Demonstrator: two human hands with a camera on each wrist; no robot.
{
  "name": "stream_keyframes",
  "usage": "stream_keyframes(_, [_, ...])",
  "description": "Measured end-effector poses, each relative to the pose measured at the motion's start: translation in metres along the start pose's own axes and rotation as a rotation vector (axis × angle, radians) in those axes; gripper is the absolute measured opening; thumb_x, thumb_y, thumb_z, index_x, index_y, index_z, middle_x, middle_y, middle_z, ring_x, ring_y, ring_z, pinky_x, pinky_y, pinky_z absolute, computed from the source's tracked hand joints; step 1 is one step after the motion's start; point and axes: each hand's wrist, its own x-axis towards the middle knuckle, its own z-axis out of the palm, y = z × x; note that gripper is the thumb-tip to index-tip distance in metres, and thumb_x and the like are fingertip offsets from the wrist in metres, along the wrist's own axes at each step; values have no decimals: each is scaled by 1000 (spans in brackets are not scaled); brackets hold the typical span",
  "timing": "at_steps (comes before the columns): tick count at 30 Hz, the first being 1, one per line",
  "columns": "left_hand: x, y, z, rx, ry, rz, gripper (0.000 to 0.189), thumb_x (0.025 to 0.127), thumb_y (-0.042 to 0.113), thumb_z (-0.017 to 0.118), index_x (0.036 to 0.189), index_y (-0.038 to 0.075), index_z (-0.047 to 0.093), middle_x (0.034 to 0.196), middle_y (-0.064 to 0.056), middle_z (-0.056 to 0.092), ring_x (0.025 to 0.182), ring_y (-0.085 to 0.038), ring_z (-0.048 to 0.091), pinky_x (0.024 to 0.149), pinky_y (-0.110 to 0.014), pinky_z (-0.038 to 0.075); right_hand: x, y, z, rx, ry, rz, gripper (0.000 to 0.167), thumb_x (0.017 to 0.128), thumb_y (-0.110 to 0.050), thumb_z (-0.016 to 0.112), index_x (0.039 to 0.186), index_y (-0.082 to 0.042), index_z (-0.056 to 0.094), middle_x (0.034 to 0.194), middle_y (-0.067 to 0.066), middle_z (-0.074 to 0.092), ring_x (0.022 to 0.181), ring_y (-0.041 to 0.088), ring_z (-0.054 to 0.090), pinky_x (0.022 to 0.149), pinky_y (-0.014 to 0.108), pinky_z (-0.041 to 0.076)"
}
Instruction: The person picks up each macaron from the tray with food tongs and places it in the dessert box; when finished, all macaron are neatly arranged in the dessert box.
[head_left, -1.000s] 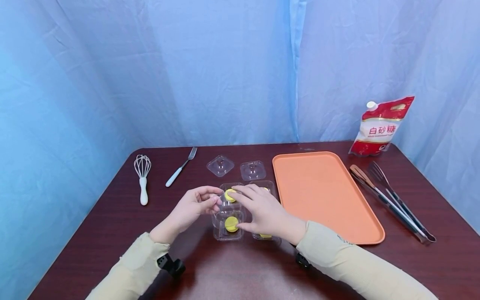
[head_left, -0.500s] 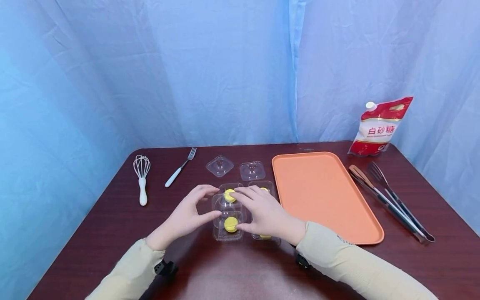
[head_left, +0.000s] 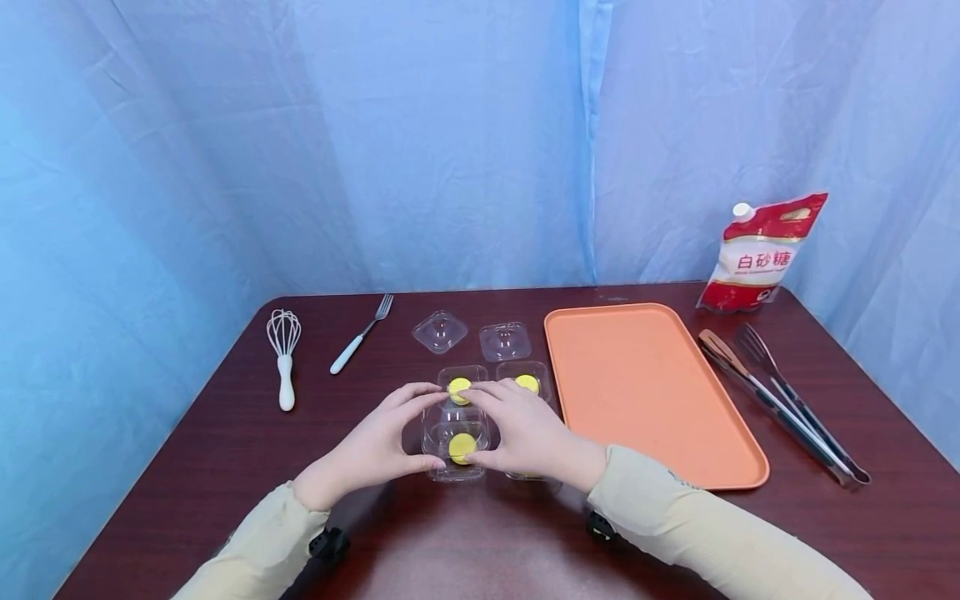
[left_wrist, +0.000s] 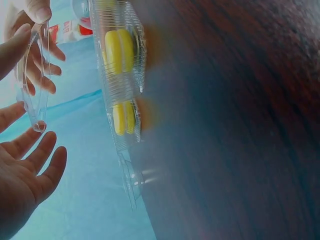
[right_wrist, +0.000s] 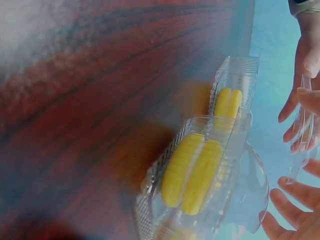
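Note:
My left hand [head_left: 367,442] and right hand [head_left: 528,433] hold a clear plastic lid [left_wrist: 36,85] between them by opposite edges, thumbs on the near side and fingertips on the far side. The left wrist view shows the lid raised above the clear plastic boxes, with a gap below it. Under it in the head view, a yellow macaron [head_left: 462,448] lies in the near left box [head_left: 457,477]. Behind that, a second macaron [head_left: 459,390] lies in another compartment. A third macaron [head_left: 527,384] shows at the right rear, and my right hand covers most of the near right box.
Two more clear lids, one turned cornerwise [head_left: 440,332] and one square-on [head_left: 506,342], lie behind the boxes. An orange tray [head_left: 645,392] sits at right, with tongs [head_left: 787,408] beyond it and a sugar pouch [head_left: 761,254] behind. A fork [head_left: 360,337] and whisk [head_left: 286,358] lie at left.
My left hand lets go of the lid's edge, spreads its fingers, and then takes hold of the lid's left side again. The right hand stays on the lid, almost in place.

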Motion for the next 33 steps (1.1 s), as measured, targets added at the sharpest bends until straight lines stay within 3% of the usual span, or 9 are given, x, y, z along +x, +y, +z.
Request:
stream_keyframes(14, [-1, -1, 4, 23, -45, -1, 71, 68, 25, 85, 129, 5, 56, 129, -10, 54, 118, -23, 52, 98, -41, 46, -2, 1, 6, 9, -84, 33, 73, 70, -45, 80, 129, -9, 56, 123, 7, 62, 110, 24, 57, 93, 40, 47])
stream_keyframes(23, [0, -3, 11, 34, -141, 7, 70, 71, 29, 83, 130, 5, 55, 125, -8, 56, 114, -20, 55, 96, -38, 47, -6, 2, 11, -16, -185, 48, 74, 70, -51, 78, 129, -13, 56, 118, 2, 64, 103, 20, 56, 90, 37, 47])
stream_keyframes(33, [1, 1, 14, 57, -204, -18, 69, 73, 32, 82, 131, 5, 54, 128, -8, 56, 117, -21, 54, 98, -40, 45, -8, 1, 16, -54, -236, 55, 75, 69, -52, 78, 126, -9, 57, 120, 4, 63, 105, 21, 56, 91, 39, 47])
